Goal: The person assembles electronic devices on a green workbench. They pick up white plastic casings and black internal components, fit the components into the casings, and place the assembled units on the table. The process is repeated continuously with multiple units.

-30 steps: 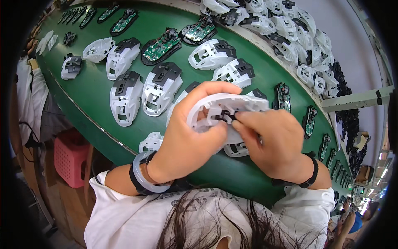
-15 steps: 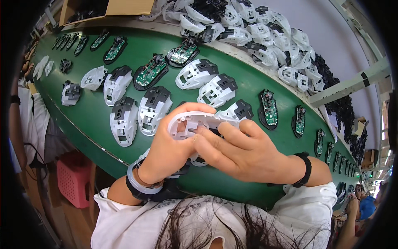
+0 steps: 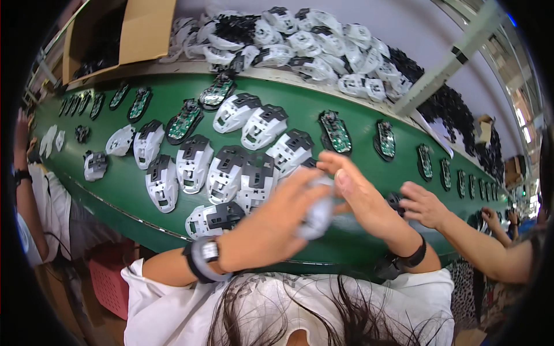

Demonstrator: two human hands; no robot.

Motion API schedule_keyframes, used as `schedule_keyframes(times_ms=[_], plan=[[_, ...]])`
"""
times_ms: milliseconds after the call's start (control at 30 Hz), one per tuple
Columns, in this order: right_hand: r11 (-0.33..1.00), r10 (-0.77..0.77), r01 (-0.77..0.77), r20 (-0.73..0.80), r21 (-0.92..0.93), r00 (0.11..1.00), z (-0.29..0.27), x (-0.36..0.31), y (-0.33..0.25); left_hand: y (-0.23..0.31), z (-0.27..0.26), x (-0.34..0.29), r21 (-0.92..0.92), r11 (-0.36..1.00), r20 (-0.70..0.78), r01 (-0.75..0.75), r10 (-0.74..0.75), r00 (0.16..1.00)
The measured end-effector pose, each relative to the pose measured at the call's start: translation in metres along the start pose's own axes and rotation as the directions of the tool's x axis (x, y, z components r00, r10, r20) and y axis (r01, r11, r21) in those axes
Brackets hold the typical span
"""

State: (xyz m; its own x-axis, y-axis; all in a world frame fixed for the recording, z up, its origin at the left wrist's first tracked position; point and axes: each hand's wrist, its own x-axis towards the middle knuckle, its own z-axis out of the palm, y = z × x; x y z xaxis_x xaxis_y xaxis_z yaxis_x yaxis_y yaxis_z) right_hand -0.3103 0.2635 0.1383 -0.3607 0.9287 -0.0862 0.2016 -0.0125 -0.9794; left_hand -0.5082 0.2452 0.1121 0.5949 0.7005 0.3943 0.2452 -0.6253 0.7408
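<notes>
My left hand [image 3: 283, 216] is closed around a white plastic mouse shell [image 3: 319, 214], smeared by motion, above the near middle of the green table. Just to its right, my right hand [image 3: 360, 193] has its fingers stretched out and seems to hold nothing; its fingertips overlap the shell's far side. Beyond and left of my hands lie several white-and-grey mouse shells [image 3: 226, 176], grouped close together. One more shell [image 3: 213, 219] lies by the table's near edge, next to my left wrist.
Mouse bases with green circuit boards [image 3: 334, 134] run along the green table [image 3: 369, 173]. Shells are heaped on the back ledge [image 3: 323, 55], beside a cardboard box [image 3: 147, 32]. From the right reaches another person's hand [image 3: 426, 206]. A pink basket [image 3: 109, 282] stands below, left.
The shell has moved right and turned in my left hand; my right fingers have come off its inside. Another person's hand has entered from the right. The whole view has shifted.
</notes>
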Motion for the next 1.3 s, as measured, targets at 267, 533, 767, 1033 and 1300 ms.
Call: schedule_keyframes(times_ms=[267,533,767,1033,1300], plan=[[0.512,-0.313,0.007,-0.179,-0.859,0.933,-0.04,-0.059,0.065,0.024,-0.02,0.003,0.151,0.988,0.418,-0.024,-0.041,0.908],[0.45,-0.15,0.579,0.581,-0.68,0.8,-0.014,0.045,0.02,-0.101,-0.099,0.084,0.598,0.794,0.357,-0.115,-0.135,0.925],[0.439,-0.039,0.517,0.559,-0.735,0.828,-0.02,0.038,0.031,-0.114,-0.087,0.093,0.685,0.711,0.537,-0.158,-0.346,0.769],[0.437,-0.631,0.214,-0.128,-0.874,0.765,-0.102,0.139,-0.031,-0.125,-0.068,0.08,0.66,0.75,0.331,-0.038,-0.245,0.911],[0.418,-0.676,-0.22,-0.464,-0.881,0.572,-0.249,0.306,0.007,-0.105,-0.078,0.138,0.281,0.958,0.045,0.055,-0.071,0.996]])
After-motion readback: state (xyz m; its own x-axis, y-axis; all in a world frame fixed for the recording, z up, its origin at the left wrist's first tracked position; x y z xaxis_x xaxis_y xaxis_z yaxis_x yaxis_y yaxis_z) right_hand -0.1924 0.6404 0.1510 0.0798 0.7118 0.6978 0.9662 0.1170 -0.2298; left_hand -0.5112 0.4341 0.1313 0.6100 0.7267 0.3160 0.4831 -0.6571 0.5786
